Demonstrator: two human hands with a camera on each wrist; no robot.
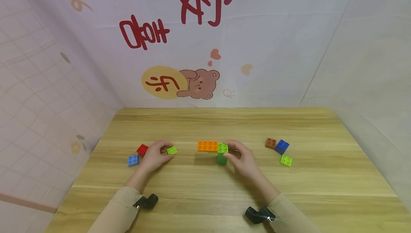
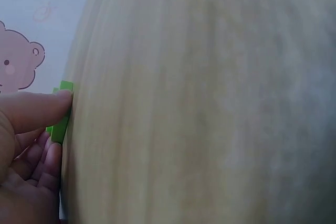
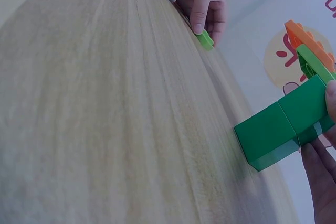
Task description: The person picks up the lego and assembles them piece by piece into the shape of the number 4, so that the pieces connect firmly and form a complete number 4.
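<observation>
My left hand (image 1: 156, 157) pinches a thin lime-green toy brick (image 1: 171, 150) low over the wooden table. In the left wrist view the thumb and fingers lie on opposite sides of this lime brick (image 2: 62, 114). My right hand (image 1: 243, 160) grips a built stack from its right side. Two dark green bricks (image 3: 281, 124) form its column, standing on the table. Lime-green studs (image 1: 223, 147) top the column, and an orange studded brick (image 1: 207, 146) juts out leftward over a lime piece (image 3: 313, 62). Some right fingers are hidden behind the stack.
Beside my left hand lie a red brick (image 1: 142, 150) and a light blue brick (image 1: 133, 160). On the right are a brown brick (image 1: 270, 143), a dark blue brick (image 1: 282, 146) and another lime brick (image 1: 286, 160). A printed cloth (image 1: 257, 47) hangs behind the table (image 1: 199, 197).
</observation>
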